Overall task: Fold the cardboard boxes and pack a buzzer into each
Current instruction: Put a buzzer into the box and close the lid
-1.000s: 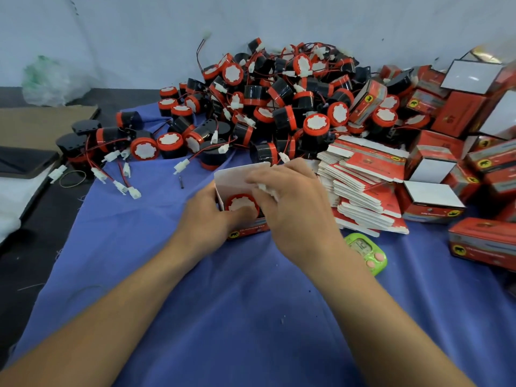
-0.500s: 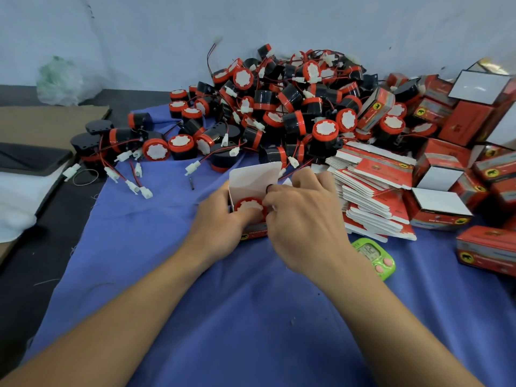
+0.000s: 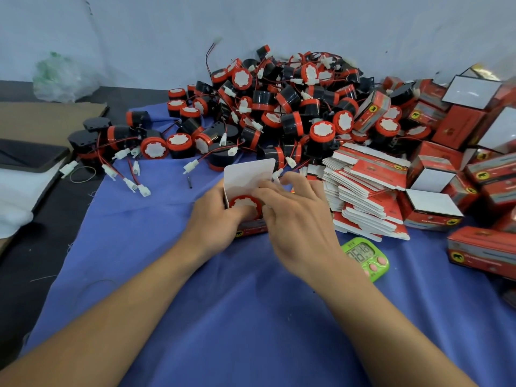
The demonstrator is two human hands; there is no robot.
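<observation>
The buzzer (image 3: 245, 204) sat face-up in the open box (image 3: 248, 175), on the blue-clothed worktop (image 3: 195, 303). Its white plug, visible under the fingers a second before, had gone from sight. The wire was probably tucked in, so closing came next. The left hand (image 3: 215, 219) kept its grip round the box's left side. The right hand (image 3: 298, 222), grip released, pressed near-straight fingers at the buzzer's right edge.

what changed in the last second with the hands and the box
The right hand uncurled a little, its fingers now reaching flatter across the box opening beside the buzzer. Unchanged: the left hand still grips the box, buzzer inside, flap up.
</observation>
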